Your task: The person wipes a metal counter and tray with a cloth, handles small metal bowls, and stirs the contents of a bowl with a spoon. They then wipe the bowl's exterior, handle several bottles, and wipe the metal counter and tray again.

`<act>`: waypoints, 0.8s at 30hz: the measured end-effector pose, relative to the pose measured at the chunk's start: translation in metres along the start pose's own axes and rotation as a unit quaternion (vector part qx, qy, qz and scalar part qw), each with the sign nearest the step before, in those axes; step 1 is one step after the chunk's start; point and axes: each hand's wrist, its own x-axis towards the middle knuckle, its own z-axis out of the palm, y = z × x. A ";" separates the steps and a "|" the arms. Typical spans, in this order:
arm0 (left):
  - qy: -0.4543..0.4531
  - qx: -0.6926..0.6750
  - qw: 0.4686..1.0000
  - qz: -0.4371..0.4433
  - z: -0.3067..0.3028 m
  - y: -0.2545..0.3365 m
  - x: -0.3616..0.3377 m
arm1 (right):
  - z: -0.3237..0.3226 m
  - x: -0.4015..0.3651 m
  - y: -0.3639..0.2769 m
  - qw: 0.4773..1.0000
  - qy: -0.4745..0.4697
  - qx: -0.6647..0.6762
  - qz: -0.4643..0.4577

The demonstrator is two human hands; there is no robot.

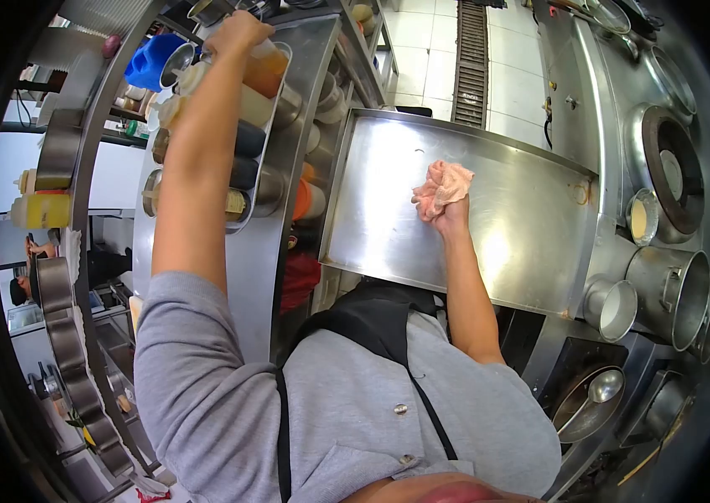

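Kitchen: steel worktop (523, 226) mid-frame, burner (673, 172) and pots (665, 289) at right.
Right hand (449, 216): yours grips a pink cloth (443, 186), centre, on the worktop.
Left hand (238, 33): upper left, closed on an orange sauce bottle (269, 74).
Crowding: dark bottles (248, 138) pack its rack (286, 151).

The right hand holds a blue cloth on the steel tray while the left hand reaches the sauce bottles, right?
No: the cloth is pink, not blue, as the head view shows. The right hand holds it on the tray; the left hand reaches the bottles.
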 end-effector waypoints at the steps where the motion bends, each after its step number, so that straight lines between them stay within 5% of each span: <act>1: -0.002 0.000 1.000 0.001 -0.003 0.000 0.001 | -0.002 0.003 0.002 1.000 -0.011 -0.007 -0.017; 5: -0.007 0.048 0.999 -0.016 -0.020 0.005 -0.005 | 0.004 -0.001 0.009 0.999 0.020 -0.033 -0.034; 7: 0.122 0.068 0.990 -0.013 -0.021 0.013 -0.017 | 0.001 0.002 0.014 0.995 -0.008 -0.085 -0.052; 9: 0.195 0.030 0.972 0.130 -0.007 0.011 -0.010 | -0.005 0.000 0.013 0.994 -0.047 -0.101 -0.003; 10: 0.309 -0.063 0.914 0.257 -0.001 0.021 -0.046 | -0.015 0.002 0.022 0.994 -0.052 -0.093 -0.012; 11: 0.307 -0.207 0.858 0.357 0.008 0.038 -0.087 | 0.006 -0.016 0.013 0.995 -0.004 -0.099 -0.017; 12: 0.217 -0.309 0.831 0.409 0.021 0.053 -0.132 | 0.002 -0.017 0.013 0.999 -0.039 -0.034 0.015; 13: 0.035 -0.408 0.794 0.450 0.039 0.056 -0.172 | -0.003 -0.016 0.020 0.972 0.008 -0.227 -0.056; 15: -0.102 -0.392 0.743 0.533 0.094 0.061 -0.240 | 0.020 -0.035 0.014 0.972 0.000 -0.196 -0.127; 16: -0.166 -0.392 0.735 0.527 0.133 0.058 -0.269 | 0.021 -0.045 0.005 0.979 -0.026 -0.185 -0.077; 17: -0.180 -0.409 0.713 0.540 0.147 0.058 -0.297 | 0.021 -0.058 0.001 0.983 -0.056 -0.173 -0.021; 21: -0.284 -0.525 0.731 0.330 0.163 0.031 -0.347 | 0.023 -0.091 0.003 0.962 -0.117 -0.244 0.041; 24: -0.194 -0.603 0.686 0.358 0.161 -0.002 -0.356 | 0.008 -0.110 0.017 0.916 -0.078 -0.386 -0.077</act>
